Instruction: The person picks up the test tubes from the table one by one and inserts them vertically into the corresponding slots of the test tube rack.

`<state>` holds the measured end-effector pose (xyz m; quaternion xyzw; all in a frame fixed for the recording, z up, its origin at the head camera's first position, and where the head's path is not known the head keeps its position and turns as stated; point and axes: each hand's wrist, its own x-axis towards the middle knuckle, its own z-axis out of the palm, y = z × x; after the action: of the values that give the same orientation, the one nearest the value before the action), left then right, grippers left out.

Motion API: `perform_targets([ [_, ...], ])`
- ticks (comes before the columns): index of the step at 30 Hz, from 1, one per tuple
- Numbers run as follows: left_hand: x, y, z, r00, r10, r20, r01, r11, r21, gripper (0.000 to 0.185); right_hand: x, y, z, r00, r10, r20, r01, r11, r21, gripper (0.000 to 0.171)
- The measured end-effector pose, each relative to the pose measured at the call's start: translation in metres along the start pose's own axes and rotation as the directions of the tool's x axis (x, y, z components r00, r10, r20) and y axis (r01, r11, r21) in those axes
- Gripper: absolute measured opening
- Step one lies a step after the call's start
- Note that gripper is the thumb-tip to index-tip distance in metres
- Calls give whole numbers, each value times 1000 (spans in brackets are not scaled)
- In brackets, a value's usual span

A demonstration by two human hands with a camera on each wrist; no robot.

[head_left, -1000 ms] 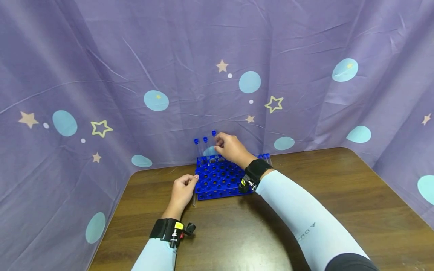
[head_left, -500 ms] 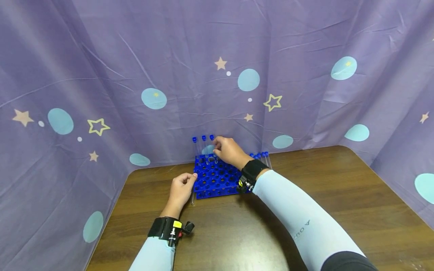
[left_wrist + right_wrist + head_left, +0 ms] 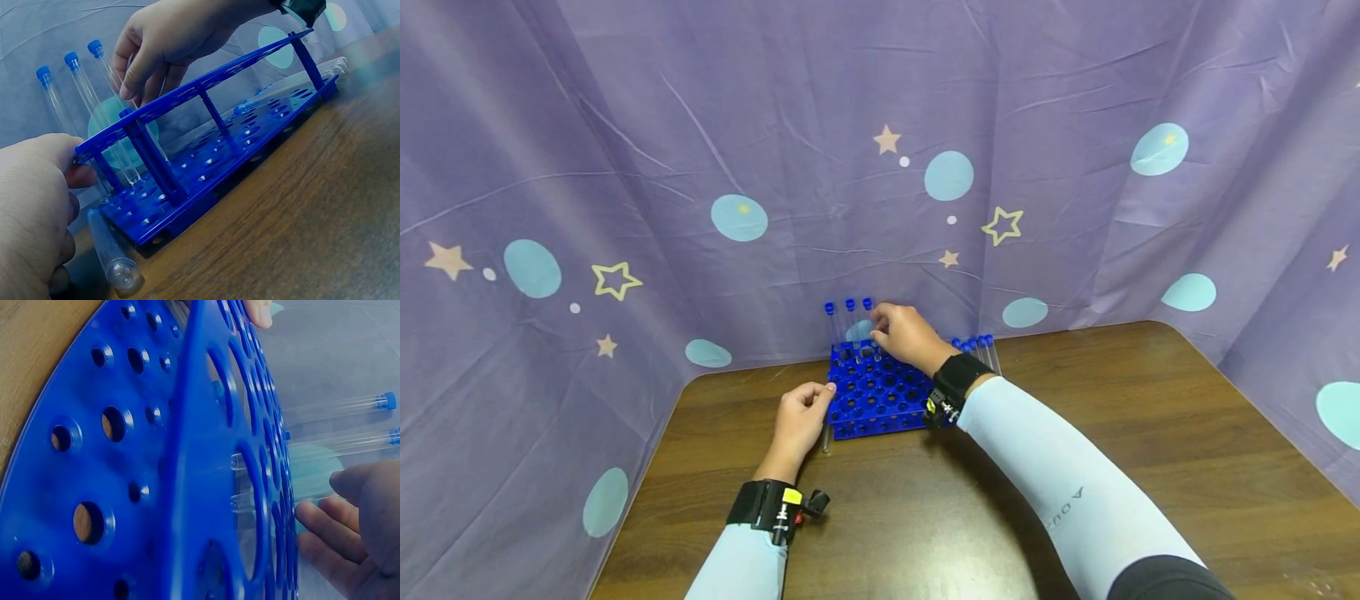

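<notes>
A blue test tube rack stands on the table with several rows of holes. My left hand pinches its left edge, thumb on the top plate and a finger below it in the left wrist view. Two capped clear test tubes, one at the end and another beside it, stand in the back left of the rack. My right hand pinches a third test tube beside them, blue cap up; its lower end shows under the top plate in the right wrist view.
Another test tube lies on the table by the rack's left end, below my left hand. Several blue-capped tubes lie behind the rack's right end. A purple patterned curtain hangs behind the wooden table.
The third tube has sunk slightly, its cap now about level with its neighbours, and my right hand has lowered with it. My left hand keeps its grip on the rack.
</notes>
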<state>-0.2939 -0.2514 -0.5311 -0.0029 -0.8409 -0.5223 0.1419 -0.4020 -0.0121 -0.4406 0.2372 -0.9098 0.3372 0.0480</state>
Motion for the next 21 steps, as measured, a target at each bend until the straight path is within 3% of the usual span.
perform_targets([
  [21,1,1,0,1000,13,-6,-13,1000,1,28,-4,3,-4,1000,15,-22,-14,998,67,31],
])
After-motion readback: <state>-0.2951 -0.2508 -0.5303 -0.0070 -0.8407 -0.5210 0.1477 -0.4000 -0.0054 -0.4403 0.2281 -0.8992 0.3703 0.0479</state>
